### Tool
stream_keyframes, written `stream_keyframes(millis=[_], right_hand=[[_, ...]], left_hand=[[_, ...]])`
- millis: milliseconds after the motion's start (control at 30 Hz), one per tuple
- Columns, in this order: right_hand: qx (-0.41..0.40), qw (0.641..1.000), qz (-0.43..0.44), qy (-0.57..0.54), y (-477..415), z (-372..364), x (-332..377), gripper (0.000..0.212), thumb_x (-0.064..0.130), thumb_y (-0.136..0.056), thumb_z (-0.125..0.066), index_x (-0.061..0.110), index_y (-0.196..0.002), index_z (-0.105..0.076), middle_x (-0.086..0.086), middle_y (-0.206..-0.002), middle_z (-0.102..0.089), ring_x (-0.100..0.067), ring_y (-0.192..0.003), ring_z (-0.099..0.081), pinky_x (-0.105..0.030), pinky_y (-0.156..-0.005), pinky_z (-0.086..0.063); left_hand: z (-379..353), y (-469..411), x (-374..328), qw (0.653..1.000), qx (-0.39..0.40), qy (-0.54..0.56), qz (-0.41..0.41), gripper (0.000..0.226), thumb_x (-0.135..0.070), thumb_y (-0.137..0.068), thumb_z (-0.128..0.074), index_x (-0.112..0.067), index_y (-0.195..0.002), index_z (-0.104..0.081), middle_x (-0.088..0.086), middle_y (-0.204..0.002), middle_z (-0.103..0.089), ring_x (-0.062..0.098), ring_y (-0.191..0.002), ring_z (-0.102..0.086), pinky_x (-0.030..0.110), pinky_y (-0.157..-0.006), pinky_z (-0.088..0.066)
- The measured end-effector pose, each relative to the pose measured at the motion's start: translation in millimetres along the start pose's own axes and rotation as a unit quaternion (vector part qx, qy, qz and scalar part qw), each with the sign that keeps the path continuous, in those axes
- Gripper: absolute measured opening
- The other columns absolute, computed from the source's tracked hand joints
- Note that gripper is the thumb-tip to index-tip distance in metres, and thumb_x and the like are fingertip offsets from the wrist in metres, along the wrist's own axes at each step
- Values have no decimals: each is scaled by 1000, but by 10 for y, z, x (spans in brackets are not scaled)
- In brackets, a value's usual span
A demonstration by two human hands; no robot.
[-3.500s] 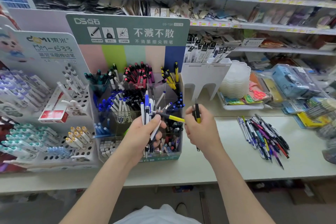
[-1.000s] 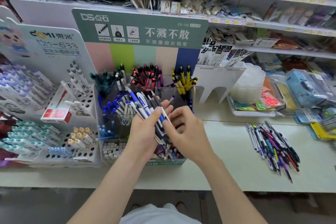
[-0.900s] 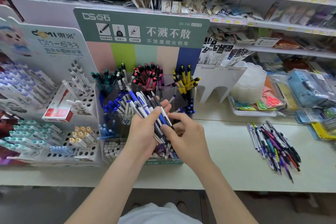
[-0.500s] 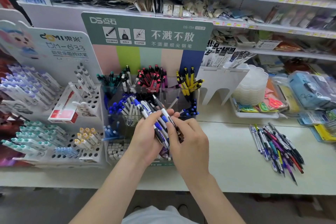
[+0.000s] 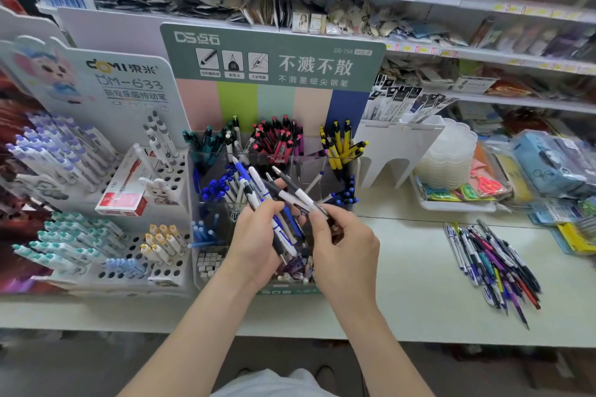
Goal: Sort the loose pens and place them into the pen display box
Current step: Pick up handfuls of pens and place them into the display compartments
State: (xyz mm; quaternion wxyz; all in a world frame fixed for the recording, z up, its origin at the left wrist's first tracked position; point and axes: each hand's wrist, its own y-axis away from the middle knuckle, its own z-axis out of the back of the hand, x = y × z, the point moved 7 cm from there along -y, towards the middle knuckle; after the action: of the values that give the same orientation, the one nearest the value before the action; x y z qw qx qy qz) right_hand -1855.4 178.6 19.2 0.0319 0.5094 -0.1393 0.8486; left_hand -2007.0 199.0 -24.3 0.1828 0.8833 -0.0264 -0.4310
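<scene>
My left hand (image 5: 254, 245) grips a fanned bundle of white, blue and black pens (image 5: 258, 190) in front of the pen display box (image 5: 274, 151). My right hand (image 5: 345, 248) pinches one white-and-black pen (image 5: 300, 195) at the right side of that bundle. The clear box has a green header card and compartments of teal, red, yellow and blue pens. A pile of loose pens (image 5: 493, 264) lies on the white counter (image 5: 419, 284) to the right of both hands.
A white pen rack (image 5: 96, 203) with purple, teal and yellow-capped pens stands left of the box. A white stand (image 5: 396, 145), stacked clear trays (image 5: 448, 158) and packaged goods sit at the back right. Shelves of stock run behind.
The yellow pen my right hand held earlier is gone from it. The bundle in my left hand has tilted and fanned out. My right hand has come in and pinched one pen at its right side.
</scene>
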Motion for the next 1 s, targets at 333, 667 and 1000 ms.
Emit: stream_keyframes(millis=[333, 667, 1000], right_hand=[[63, 996, 61, 31, -32, -241, 114, 21, 22, -109, -57, 24, -120, -74, 13, -90, -68, -4, -76, -56, -22, -70, -40], [-18, 986, 160, 33, -521, -377, 901, 24, 17, -110, -54, 12, -120, -75, 1, -96, -72, -14, -82, -61, -27, -73, -45], [180, 885, 197, 380, -1158, -900, 1398, 15, 5, -100, -51, 9, -91, -61, -14, -93, -62, -36, -82, -56, -40, -70, -45]], left_hand=[[254, -45, -399, 989, -78, -31, -118, 23, -16, -115, -45, -9, -121, -66, 5, -84, -55, 17, -63, -52, 31, -55, -45], [521, -151, -794, 980, -141, -5, -138, 25, -14, -114, -46, -15, -128, -67, 4, -115, -72, 18, -63, -57, 30, -57, -49], [488, -352, -902, 995, -47, -66, -59, 27, -14, -114, -47, -19, -139, -55, 9, -74, -76, 23, -61, -51, 31, -57, -49]])
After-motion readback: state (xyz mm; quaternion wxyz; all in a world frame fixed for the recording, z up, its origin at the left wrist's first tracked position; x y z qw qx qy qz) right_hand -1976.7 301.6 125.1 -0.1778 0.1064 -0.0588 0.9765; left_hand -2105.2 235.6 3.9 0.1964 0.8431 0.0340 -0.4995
